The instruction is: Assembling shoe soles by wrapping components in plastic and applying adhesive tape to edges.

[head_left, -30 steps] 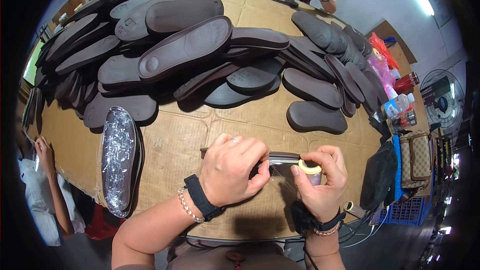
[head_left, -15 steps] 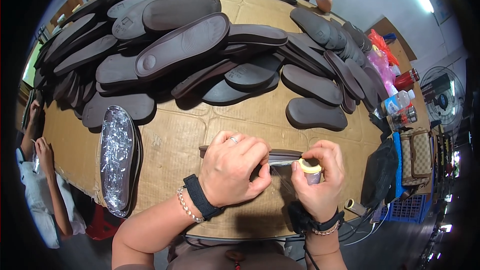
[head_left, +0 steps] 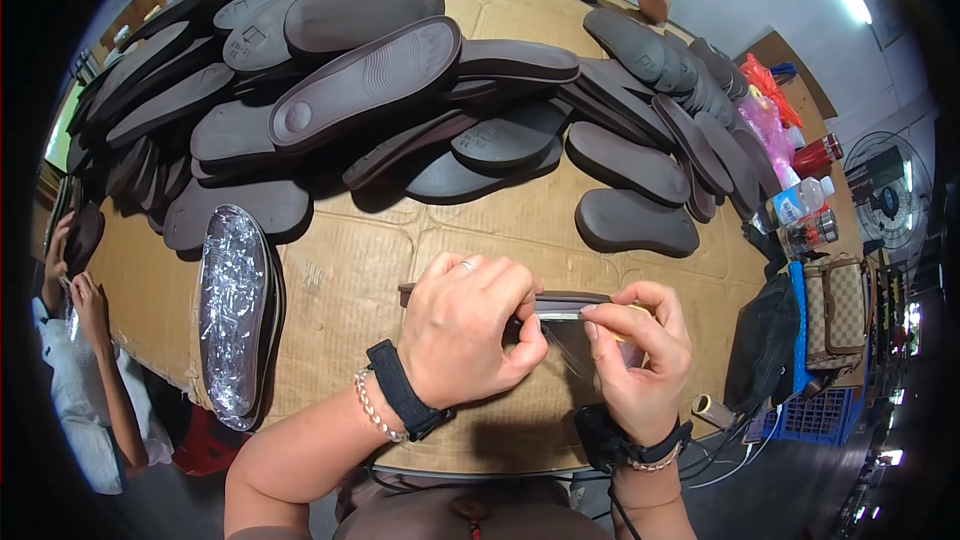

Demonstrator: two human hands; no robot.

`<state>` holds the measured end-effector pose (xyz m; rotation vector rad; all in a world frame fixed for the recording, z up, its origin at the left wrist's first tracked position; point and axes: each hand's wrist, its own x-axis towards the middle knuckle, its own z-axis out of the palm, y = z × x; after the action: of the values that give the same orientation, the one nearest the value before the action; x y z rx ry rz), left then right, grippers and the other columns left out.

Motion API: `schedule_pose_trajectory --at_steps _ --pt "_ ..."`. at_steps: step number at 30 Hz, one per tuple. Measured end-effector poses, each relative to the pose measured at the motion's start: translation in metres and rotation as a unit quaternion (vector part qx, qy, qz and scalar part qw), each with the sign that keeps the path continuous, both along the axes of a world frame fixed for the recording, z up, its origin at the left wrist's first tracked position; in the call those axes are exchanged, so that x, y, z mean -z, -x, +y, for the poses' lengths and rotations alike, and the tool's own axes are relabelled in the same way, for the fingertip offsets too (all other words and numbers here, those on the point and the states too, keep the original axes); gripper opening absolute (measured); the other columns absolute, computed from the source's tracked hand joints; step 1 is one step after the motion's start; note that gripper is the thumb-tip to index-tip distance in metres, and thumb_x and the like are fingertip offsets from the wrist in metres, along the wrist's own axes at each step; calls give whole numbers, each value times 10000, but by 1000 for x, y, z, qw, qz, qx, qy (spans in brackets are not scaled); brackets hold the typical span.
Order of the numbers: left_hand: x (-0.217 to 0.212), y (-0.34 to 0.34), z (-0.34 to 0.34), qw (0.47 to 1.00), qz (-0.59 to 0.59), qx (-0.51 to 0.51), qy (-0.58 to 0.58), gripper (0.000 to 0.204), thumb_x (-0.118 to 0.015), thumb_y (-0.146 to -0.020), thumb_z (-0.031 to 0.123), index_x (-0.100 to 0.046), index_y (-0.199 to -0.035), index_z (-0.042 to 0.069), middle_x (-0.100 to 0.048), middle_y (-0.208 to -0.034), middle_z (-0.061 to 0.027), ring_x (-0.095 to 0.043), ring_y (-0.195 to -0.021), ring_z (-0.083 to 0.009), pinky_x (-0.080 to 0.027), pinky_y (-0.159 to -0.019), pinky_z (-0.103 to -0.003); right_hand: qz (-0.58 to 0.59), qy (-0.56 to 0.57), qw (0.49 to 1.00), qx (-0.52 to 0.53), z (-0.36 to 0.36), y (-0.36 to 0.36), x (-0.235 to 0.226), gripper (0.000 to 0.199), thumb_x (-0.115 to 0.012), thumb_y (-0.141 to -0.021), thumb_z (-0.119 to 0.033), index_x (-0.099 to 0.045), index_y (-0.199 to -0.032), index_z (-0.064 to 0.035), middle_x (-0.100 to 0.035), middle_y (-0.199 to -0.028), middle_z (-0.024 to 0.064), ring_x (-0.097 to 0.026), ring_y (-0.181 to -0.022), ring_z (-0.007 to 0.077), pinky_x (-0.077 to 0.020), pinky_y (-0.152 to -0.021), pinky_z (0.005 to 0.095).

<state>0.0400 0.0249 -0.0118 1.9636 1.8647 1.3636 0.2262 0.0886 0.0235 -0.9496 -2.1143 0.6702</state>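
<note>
- Dark brown rubber shoe sole (head_left: 575, 297) is held edge-up, low over cardboard-covered desk (head_left: 370, 270), w/ left hand (head_left: 470, 328) closed round its middle.
- Clear plastic film (head_left: 572, 345) is pinched by right hand (head_left: 640, 360) fingers, at sole's right end.
- Foil-wrapped sole (head_left: 232, 308) lies to the left.

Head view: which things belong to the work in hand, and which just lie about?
In hand: dark sole, gripped by left hand; clear film, pulled by right hand.
Lying about: wrapped sole, pile of soles, bottles, bags.
</note>
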Motion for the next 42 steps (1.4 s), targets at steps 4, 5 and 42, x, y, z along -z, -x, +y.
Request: schedule_pose_trajectory --at_steps 4,5,42 --pt "0 1 -1 1000 0 -2 3 156 -703 -702 78 -563 -769 99 -697 -879 -25 -621 -749 -255 -457 -781 -374 6 -1 1000 -21 5 -5 2 176 -778 -791 17 -779 -949 -61 -635 -999 119 -641 -868 246 -515 -720 332" --pt "0 1 0 1000 -1 -1 6 157 -703 -701 76 -564 -769 99 -698 -882 -25 -620 -746 -254 -456 -779 -373 -7 -17 999 -36 7 -6 1 172 -781 -794 7 -781 -951 -64 -633 -1020 124 -644 -862 236 -517 -707 327" --pt "1 1 2 1000 5 1 1 158 -699 -698 81 -560 -769 106 -677 -821 -8 -621 -723 -232 -439 -754 -362 -76 -82 994 -1 -1 -2 2 269 -800 -684 30 -747 -920 -89 -588 -999 132 -607 -845 289 -513 -684 384"
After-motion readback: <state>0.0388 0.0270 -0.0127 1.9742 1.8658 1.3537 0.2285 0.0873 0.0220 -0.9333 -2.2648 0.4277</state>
